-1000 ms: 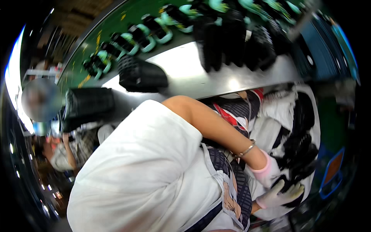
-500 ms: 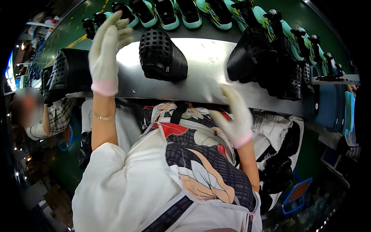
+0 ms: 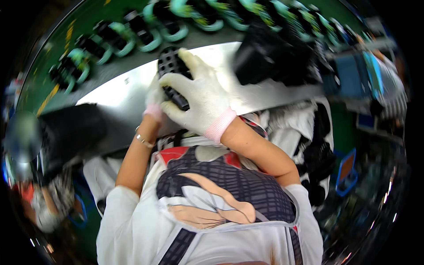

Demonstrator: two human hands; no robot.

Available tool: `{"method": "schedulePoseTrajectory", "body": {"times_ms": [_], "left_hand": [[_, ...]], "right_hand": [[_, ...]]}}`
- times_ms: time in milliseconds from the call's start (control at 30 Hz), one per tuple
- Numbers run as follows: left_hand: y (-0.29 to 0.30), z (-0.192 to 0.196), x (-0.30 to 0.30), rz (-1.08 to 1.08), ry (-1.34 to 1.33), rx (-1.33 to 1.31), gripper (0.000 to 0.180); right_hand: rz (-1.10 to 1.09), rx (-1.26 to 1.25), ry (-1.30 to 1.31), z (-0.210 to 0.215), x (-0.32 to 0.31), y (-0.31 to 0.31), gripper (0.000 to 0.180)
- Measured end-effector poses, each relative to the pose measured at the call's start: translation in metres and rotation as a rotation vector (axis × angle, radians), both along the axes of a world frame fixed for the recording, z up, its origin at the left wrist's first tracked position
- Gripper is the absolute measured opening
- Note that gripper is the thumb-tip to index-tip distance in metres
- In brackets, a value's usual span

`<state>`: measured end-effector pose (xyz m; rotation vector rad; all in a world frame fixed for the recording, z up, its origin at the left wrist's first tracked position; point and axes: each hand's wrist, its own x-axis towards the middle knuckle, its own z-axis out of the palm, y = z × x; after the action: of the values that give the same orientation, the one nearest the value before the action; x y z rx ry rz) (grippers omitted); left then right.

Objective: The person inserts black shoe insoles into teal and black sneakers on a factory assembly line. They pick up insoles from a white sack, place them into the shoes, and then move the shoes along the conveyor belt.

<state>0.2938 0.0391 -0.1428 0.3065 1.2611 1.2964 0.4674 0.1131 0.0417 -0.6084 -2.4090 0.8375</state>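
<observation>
Both my hands wear white knitted gloves with pink cuffs. They are at a black clog-like piece with round holes [image 3: 170,64] above the metal bench [image 3: 117,86]. My right hand [image 3: 198,92] lies over its right side, thumb and fingers bent round it. My left hand [image 3: 154,95] presses against its left side, its fingers largely hidden behind the piece. On the left of the bench lies another black piece [image 3: 73,132], blurred. More black pieces [image 3: 276,57] are piled at the right.
A row of black and mint-green sports shoes [image 3: 170,24] stands beyond the bench on a green surface. White cloth [image 3: 287,121] and black items hang beside me at the right. A blue-framed chair [image 3: 346,173] stands at the right; another person [image 3: 55,201] sits at the left.
Both hands, previously apart from the black piece, have come together on it. My left hand moved down and right; my right hand moved up and left. The view has turned.
</observation>
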Motion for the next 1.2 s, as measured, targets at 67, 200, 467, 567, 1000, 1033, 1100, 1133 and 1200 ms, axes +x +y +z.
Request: {"method": "schedulePoseTrajectory", "body": {"times_ms": [67, 200, 467, 567, 1000, 1033, 1100, 1133, 1200], "left_hand": [[0.007, 0.001, 0.003, -0.046, 0.012, 0.003, 0.058], [0.024, 0.021, 0.016, -0.136, 0.011, 0.05, 0.055], [0.04, 0.131, 0.109, -0.484, -0.039, 0.104, 0.046], [0.061, 0.17, 0.161, -0.724, 0.109, 0.156, 0.043], [0.133, 0.169, 0.513, -1.537, 0.088, 0.353, 0.046], [0.139, 0.159, 0.536, -1.618, 0.042, 0.38, 0.044], [0.139, 0.152, 0.576, -1.648, -0.039, 0.378, 0.039], [0.14, 0.144, 0.594, -1.641, -0.033, 0.395, 0.038], [0.149, 0.124, 0.623, -1.669, 0.003, 0.418, 0.035]], "right_hand": [[-0.041, -0.194, 0.044, -0.004, 0.024, 0.009, 0.047], [-0.095, -0.351, 0.113, -0.004, 0.077, 0.005, 0.049], [-0.412, -0.584, 0.409, 0.01, 0.208, -0.024, 0.053], [-0.641, -0.728, 0.737, -0.004, 0.25, -0.049, 0.053], [-1.353, -0.355, 1.087, -0.016, 0.528, -0.142, 0.053], [-1.356, -0.368, 1.078, -0.021, 0.546, -0.147, 0.052], [-1.375, -0.356, 1.108, -0.028, 0.575, -0.154, 0.05], [-1.406, -0.348, 1.062, -0.031, 0.589, -0.156, 0.05], [-1.45, -0.351, 1.027, -0.041, 0.605, -0.16, 0.049]]}}
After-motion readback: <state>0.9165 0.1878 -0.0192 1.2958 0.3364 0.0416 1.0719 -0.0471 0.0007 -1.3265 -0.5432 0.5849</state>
